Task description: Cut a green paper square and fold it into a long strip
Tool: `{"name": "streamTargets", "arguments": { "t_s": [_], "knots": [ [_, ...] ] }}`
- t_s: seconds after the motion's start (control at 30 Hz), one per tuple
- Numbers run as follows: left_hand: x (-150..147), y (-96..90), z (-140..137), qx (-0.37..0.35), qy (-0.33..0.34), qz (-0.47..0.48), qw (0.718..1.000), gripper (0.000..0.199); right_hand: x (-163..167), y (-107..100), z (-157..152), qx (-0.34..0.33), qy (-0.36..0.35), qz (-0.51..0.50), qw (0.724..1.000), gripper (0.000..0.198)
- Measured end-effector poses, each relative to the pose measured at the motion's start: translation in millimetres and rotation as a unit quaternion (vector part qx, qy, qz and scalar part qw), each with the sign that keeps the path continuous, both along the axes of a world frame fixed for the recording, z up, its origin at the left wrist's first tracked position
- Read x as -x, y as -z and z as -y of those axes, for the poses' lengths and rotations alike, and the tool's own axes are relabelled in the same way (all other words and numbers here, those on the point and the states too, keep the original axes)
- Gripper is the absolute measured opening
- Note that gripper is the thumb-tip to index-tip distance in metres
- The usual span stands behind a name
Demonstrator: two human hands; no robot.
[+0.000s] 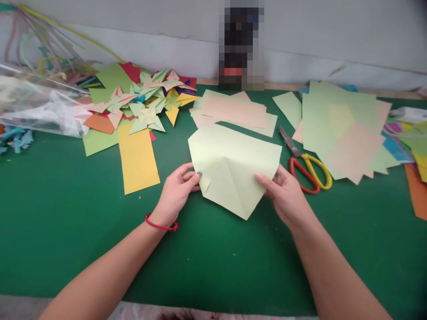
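A pale green sheet of paper (230,171) is held up above the green table (213,266), with creases meeting near its middle and one corner pointing down toward me. My left hand (182,189) pinches its left edge, thumb in front and fingers behind. On the opposite edge, my right hand (283,191) grips it the same way, its fingertips hidden behind the sheet. Scissors (303,166) with one red and one yellow handle lie just beyond my right hand, blades slightly parted.
Folded paper stars (147,111) are heaped at the back left above a yellow strip (139,162). Cut strips (233,111) lie behind the sheet. Stacked pale sheets (343,129) are on the right. A clear plastic bag (43,104) sits far left, before a wall (150,26).
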State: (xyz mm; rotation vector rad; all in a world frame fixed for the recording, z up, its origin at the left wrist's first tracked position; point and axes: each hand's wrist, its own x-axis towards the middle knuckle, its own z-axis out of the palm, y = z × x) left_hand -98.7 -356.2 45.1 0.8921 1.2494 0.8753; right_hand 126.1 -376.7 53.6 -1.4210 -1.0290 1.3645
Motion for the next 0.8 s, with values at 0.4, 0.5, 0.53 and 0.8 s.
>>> {"name": "streamTargets", "arguments": {
  "t_s": [0.4,0.5,0.53,0.8],
  "knots": [
    [15,-2.8,-7,-0.036,0.069,-0.179,0.981,0.044,-40,-2,-15,0.001,0.158,0.121,0.98,0.031],
    [18,-5.1,-9,-0.069,0.058,-0.196,0.976,0.036,-39,-2,-15,0.006,0.132,0.164,0.978,0.032],
    [19,-6.0,-10,-0.078,0.058,-0.2,0.975,0.033,-39,-2,-15,0.008,0.125,0.18,0.976,0.033],
    [25,-9.7,-14,-0.095,0.089,-0.226,0.965,0.03,-38,-3,-14,-0.011,0.082,0.211,0.974,0.039]
  ]
}}
